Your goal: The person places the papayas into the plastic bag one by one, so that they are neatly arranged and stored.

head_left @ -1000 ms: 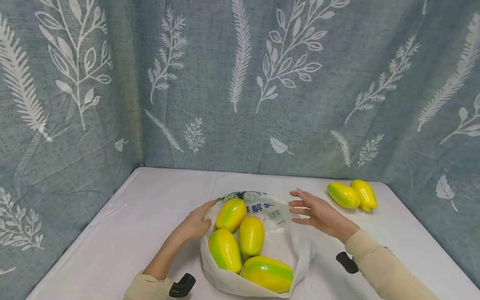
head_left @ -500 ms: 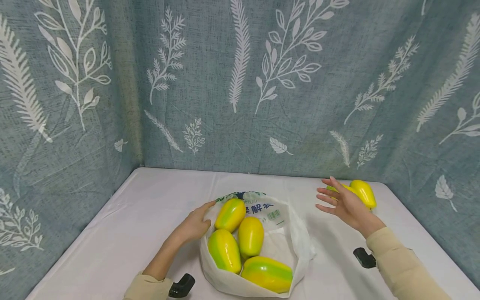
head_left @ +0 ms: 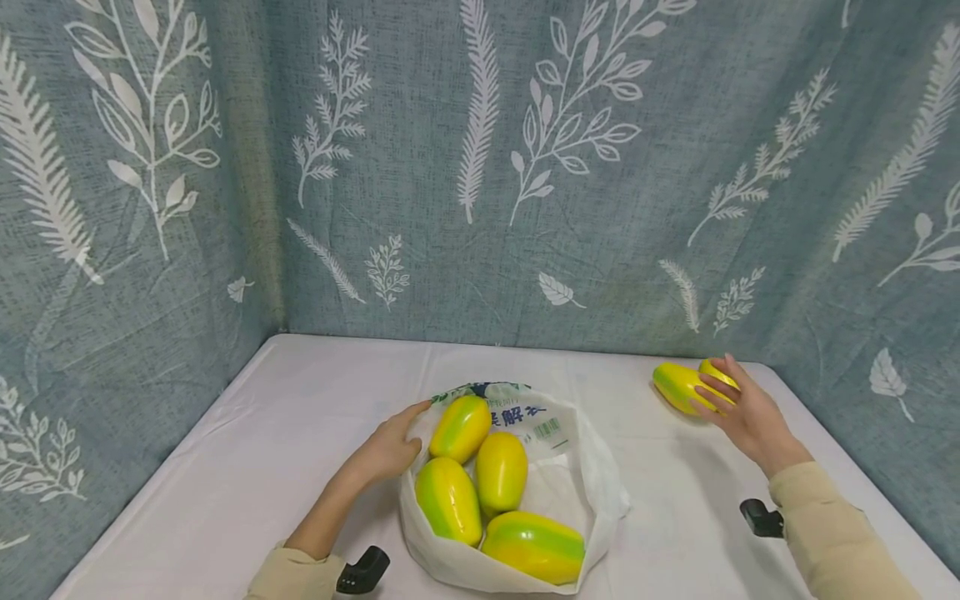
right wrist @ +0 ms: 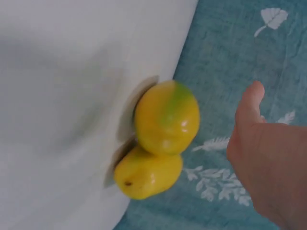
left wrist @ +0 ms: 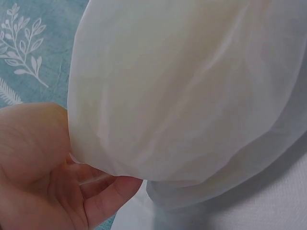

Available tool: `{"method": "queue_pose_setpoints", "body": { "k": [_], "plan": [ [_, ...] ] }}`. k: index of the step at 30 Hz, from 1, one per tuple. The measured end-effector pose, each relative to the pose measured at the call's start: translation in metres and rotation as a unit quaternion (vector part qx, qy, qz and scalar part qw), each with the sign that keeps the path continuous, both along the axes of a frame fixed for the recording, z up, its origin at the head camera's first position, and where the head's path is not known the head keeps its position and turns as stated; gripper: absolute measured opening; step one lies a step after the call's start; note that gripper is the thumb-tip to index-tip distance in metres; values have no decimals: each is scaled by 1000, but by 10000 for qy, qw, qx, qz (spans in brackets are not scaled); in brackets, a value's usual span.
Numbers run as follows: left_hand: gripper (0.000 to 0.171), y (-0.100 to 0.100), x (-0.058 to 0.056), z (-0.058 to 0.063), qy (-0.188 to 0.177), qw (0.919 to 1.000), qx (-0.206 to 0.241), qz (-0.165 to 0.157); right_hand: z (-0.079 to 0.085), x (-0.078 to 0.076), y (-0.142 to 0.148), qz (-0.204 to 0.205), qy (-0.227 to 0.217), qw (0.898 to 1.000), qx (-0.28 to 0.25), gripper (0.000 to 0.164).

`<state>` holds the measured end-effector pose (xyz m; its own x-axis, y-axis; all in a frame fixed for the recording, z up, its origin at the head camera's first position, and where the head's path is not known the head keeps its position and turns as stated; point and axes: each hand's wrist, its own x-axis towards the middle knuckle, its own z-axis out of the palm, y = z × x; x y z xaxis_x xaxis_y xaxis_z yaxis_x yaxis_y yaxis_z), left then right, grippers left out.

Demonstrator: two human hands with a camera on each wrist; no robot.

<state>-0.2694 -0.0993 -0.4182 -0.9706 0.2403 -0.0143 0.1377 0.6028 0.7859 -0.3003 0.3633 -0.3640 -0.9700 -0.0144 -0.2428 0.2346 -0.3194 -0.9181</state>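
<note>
A white plastic bag with printed characters stands wide-mouthed at the table's middle, holding several glossy yellow-green papayas. At its left rim, my left hand grips the plastic; in the left wrist view the fingers bend behind the bag's edge. My right hand hovers with spread fingers at the back right, partly covering two more papayas in the head view. Those two lie touching each other in the right wrist view, where the hand appears apart from the upper papaya.
A white cloth covers the table. Blue-green curtains with a white leaf print rise along its back and both sides. Black wrist-worn pieces sit by both beige sleeves.
My right hand has moved right, away from the bag's right side to the two papayas at the back right. The left hand and the bag stay where they were.
</note>
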Motion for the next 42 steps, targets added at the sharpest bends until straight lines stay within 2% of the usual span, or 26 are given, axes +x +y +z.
{"method": "queue_pose_setpoints", "body": {
  "k": [2, 5, 10, 16, 19, 24, 29, 33, 42],
  "plan": [
    [55, -1, -1, -1, 27, 10000, 16, -18, -3, 0, 4, -313, -185, 9993, -129, 81],
    [56, -1, -1, -1, 121, 9999, 16, -55, -7, 0, 9, -819, -457, 9951, -304, 93],
    [56, -1, 0, -1, 122, 9999, 48, -72, -13, 0, 16, -1395, -807, 9861, -412, 92],
    [55, -2, 0, 0, 22, 10000, 16, -41, -23, -3, 24, -1826, -1008, 9780, -68, 79],
    [55, -1, -1, -2, -21, 10000, -10, -1, -30, -7, 27, -1898, -1063, 9753, 393, 78],
    [56, -1, -2, -3, -25, 10000, -34, 17, -39, -10, 28, -1874, -1030, 9719, 984, 84],
    [56, -1, 0, -2, 33, 10000, 3, -40, -42, -12, 21, -1852, -973, 9718, 1091, 85],
    [55, -2, 0, -2, 76, 9999, 23, -81, -43, -16, 14, -2020, -980, 9684, 1083, 84],
    [55, -3, -1, -3, 133, 9999, 5, -96, -52, -24, 7, -2254, -1156, 9644, 758, 86]
  ]
}}
